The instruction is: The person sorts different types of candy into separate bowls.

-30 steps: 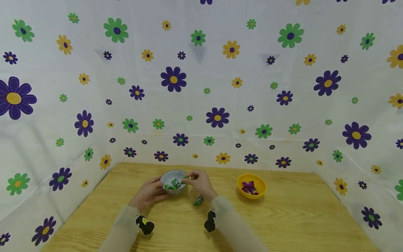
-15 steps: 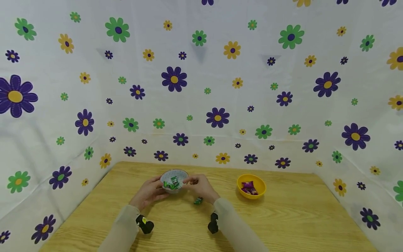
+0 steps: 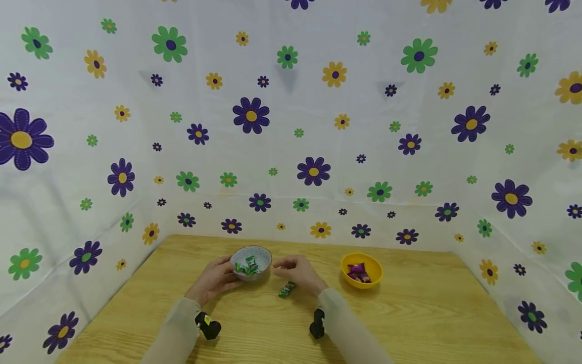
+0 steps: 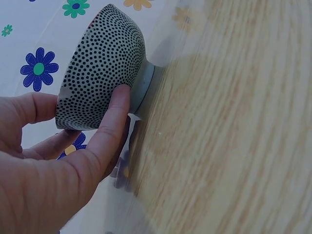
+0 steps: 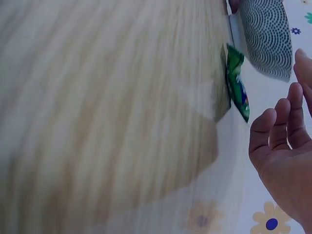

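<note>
A dotted bowl (image 3: 257,251) stands on the table with several green-wrapped candies (image 3: 251,262) in it. My left hand (image 3: 215,279) holds it from the left; the left wrist view shows fingers and thumb set against the dotted wall of the bowl (image 4: 105,63). Just right of the bowl is my right hand (image 3: 301,273), its fingers loosely bent and nothing between them. One more green-wrapped candy (image 3: 287,289) lies on the wood below that hand. In the right wrist view this candy (image 5: 237,85) shows between the bowl and my fingertips (image 5: 263,119).
To the right, a yellow bowl (image 3: 364,285) holds several purple-wrapped candies (image 3: 357,268). A wood-grain table (image 3: 436,308) carries everything. Behind and at both sides hangs a white flower-printed cloth (image 3: 273,151).
My right hand has let go of a green candy into the dotted bowl and drawn back to the right. My left hand keeps its hold on the bowl.
</note>
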